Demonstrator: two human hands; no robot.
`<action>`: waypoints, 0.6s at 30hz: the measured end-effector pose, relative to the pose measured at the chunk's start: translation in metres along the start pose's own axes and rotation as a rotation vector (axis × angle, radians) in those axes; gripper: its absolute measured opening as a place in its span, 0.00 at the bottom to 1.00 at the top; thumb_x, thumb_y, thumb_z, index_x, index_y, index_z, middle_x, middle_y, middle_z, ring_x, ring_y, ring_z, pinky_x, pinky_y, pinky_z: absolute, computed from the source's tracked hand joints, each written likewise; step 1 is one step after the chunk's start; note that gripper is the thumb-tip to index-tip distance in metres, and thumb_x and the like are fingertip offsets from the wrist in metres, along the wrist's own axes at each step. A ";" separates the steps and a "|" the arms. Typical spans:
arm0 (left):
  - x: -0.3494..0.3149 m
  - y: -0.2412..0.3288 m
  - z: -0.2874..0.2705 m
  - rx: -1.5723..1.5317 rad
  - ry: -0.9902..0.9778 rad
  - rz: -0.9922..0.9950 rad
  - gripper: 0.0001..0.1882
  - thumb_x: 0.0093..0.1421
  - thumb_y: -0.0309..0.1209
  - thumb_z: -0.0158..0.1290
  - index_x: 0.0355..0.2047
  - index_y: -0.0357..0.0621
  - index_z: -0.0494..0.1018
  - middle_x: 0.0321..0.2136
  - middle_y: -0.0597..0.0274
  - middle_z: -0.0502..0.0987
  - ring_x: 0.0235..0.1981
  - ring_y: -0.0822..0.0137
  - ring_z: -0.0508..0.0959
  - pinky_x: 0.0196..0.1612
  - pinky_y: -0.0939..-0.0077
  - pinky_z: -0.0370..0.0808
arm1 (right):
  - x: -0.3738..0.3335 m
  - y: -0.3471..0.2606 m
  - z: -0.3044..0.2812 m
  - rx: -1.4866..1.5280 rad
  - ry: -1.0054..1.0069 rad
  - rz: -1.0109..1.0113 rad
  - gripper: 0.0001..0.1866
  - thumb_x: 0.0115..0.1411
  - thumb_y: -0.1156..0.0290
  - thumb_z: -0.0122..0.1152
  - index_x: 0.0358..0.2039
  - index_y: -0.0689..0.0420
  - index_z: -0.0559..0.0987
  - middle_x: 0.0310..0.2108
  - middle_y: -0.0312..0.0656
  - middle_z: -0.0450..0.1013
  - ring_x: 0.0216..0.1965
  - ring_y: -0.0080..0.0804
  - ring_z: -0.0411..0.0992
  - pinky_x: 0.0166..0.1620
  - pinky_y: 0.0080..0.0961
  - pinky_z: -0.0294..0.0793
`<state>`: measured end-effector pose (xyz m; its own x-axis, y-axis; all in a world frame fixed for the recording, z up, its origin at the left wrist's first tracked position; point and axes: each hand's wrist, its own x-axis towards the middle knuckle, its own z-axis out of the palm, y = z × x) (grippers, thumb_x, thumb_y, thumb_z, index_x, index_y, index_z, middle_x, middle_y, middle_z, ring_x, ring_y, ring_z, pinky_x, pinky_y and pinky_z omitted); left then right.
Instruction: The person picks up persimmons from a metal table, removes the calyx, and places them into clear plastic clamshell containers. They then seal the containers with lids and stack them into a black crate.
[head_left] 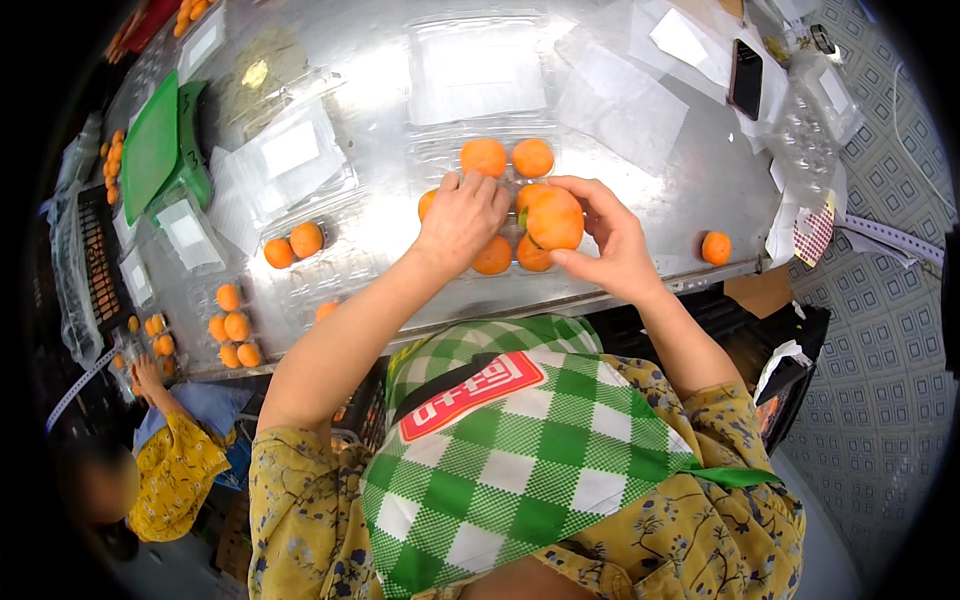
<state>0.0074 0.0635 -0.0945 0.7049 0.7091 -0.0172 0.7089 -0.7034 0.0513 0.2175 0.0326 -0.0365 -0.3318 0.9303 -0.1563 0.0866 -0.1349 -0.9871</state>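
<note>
In the middle of the metal table lies a clear plastic clamshell tray (440, 155) with several oranges in it, two of them (484, 157) at its far end. My right hand (612, 240) grips an orange (555, 219) between thumb and fingers, above the tray's right side. A bit of green shows at that fruit's left edge. Over the tray's left side, my left hand (465, 222) is closed with its fingers bent downward. Whatever those fingers hold is hidden; part of one orange (427, 205) shows beside them, another (492, 256) below.
A single orange (716, 247) lies near the table's right edge. Left of my arm, two oranges (293, 245) sit in another clear tray. A green scale (155, 145) stands at far left, and a phone (746, 78) lies at upper right. A person (180, 450) works at lower left.
</note>
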 end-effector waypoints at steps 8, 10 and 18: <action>-0.008 -0.006 -0.033 -0.383 0.076 -0.183 0.24 0.38 0.31 0.62 0.39 0.43 0.71 0.34 0.62 0.72 0.37 0.67 0.73 0.39 0.69 0.66 | -0.001 0.007 -0.008 1.088 -0.111 0.339 0.32 0.57 0.51 0.54 0.56 0.59 0.65 0.54 0.44 0.65 0.52 0.33 0.67 0.52 0.32 0.69; -0.019 -0.007 -0.051 -0.829 0.001 -0.395 0.28 0.39 0.31 0.64 0.44 0.42 0.70 0.38 0.61 0.73 0.41 0.67 0.74 0.44 0.69 0.68 | 0.000 0.009 -0.007 1.264 -0.187 0.356 0.31 0.56 0.54 0.56 0.55 0.59 0.66 0.54 0.44 0.65 0.51 0.34 0.67 0.52 0.33 0.69; -0.108 0.000 -0.036 -2.311 0.285 -0.769 0.35 0.46 0.31 0.63 0.53 0.34 0.63 0.49 0.55 0.71 0.50 0.64 0.73 0.54 0.69 0.69 | 0.025 0.023 0.038 -0.576 0.022 -0.201 0.31 0.38 0.68 0.69 0.47 0.53 0.72 0.41 0.40 0.69 0.43 0.38 0.68 0.45 0.32 0.67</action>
<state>-0.0694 -0.0109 -0.0568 0.2975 0.8236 -0.4828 -0.5424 0.5620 0.6245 0.1751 0.0396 -0.0640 -0.3760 0.9258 0.0381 0.5206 0.2450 -0.8179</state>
